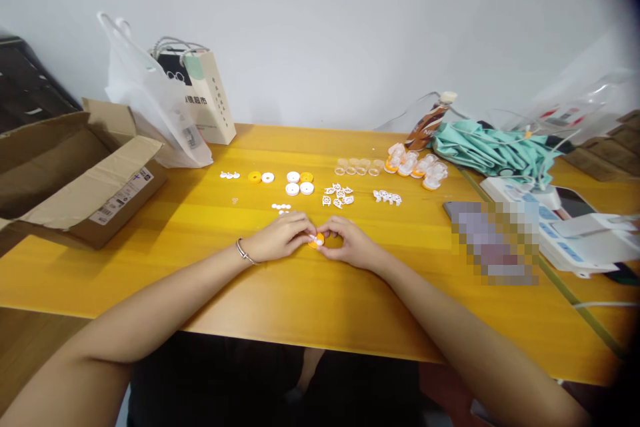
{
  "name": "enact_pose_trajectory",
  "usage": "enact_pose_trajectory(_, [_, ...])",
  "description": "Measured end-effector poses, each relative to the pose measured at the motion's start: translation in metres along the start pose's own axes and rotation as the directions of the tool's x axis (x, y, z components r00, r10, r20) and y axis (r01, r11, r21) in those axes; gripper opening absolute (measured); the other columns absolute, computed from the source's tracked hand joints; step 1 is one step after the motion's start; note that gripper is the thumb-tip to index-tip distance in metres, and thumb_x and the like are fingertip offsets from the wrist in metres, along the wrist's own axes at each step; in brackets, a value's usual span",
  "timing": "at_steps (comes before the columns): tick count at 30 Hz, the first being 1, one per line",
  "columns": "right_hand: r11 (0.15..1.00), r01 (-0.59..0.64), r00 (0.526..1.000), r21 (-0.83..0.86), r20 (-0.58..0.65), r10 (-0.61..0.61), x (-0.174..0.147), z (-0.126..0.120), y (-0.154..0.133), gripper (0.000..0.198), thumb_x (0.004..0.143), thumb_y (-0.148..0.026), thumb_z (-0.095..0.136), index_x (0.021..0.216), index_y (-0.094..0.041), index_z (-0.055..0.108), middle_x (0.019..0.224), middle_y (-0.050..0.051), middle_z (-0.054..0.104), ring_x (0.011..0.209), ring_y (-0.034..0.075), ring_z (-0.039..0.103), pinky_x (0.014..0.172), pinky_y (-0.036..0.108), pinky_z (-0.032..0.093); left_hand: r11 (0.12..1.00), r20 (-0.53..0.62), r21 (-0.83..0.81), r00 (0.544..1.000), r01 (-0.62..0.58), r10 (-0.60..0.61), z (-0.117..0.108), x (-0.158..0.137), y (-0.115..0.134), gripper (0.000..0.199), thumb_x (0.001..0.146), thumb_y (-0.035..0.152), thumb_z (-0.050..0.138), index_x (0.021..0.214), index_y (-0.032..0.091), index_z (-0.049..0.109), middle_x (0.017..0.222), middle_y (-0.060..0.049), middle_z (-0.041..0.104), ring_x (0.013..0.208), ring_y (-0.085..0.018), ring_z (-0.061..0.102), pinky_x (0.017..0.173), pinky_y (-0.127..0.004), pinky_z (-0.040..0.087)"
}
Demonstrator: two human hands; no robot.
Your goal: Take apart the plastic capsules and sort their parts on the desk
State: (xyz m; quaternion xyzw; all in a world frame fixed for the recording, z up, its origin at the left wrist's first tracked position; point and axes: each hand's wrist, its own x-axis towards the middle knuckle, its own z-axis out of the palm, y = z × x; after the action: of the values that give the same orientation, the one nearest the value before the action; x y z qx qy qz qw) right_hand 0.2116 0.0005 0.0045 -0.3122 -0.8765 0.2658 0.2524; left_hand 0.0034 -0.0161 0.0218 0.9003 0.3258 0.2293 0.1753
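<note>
Two hands' worth of grip on one round orange-and-white piece (316, 241): left hand (285, 236) and right hand (351, 243) pinching it, mid-table.
From my feed: lacy white plastic bits (341, 194) beyond, crumpled teal fabric (493, 149) right, floppy cardboard box (75, 193) hogging the left.

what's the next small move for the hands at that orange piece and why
Probably a light press with the right hand while the left hand steadies the orange piece: both hands' fingertips are already at it, something white shows on it, and whether that sits flush is too small to tell.
</note>
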Motion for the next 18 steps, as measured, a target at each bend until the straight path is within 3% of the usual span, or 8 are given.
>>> enact_pose_trajectory(10, [1.000, 0.000, 1.000, 0.016, -0.004, 0.000, 0.0001, -0.0008, 0.0001, 0.018, 0.071, -0.021, 0.061, 0.090, -0.021, 0.063, 0.077, 0.001, 0.056, 0.074, 0.014, 0.053, 0.069, 0.027, 0.042, 0.995, -0.015, -0.059, 0.997, 0.081, -0.082, 0.0020, -0.0010, 0.0042, 0.006, 0.087, 0.017, 0.046, 0.087, 0.017, 0.052, 0.083, -0.002, 0.054, 0.079, -0.014, 0.051, 0.077, -0.029, 0.042])
enact_pose_trajectory(18, [0.999, -0.028, 1.000, 0.033, -0.010, 0.029, 0.0003, -0.0013, -0.0016, 0.018, 0.070, -0.021, 0.063, 0.088, -0.021, 0.063, 0.077, 0.001, 0.057, 0.074, 0.014, 0.054, 0.070, 0.027, 0.043, 0.997, -0.038, -0.069, 0.998, 0.042, -0.045, 0.0061, -0.0035, 0.0042, 0.010, 0.088, 0.016, 0.042, 0.089, 0.017, 0.051, 0.087, -0.004, 0.054, 0.082, -0.014, 0.051, 0.077, -0.028, 0.043])
